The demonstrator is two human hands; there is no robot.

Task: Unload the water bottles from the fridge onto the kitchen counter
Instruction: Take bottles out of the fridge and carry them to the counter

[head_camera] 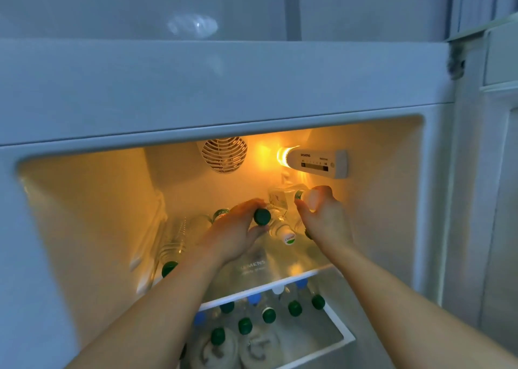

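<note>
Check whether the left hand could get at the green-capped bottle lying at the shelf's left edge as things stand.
Probably not yet: the left hand is closed on another bottle's green cap. The left-edge bottle itself lies unobstructed beside the forearm.

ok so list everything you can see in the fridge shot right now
clear plastic water bottles lying on the top glass shelf: several, green caps, exact count unclear
upright water bottles on the lower shelf: about ten, green, blue and white caps
round white fan grille: one, back wall
white control panel with lit lamp: one, upper right
left hand: fingers around a green-capped bottle
right hand: fingers around a bottle with a green label
</note>
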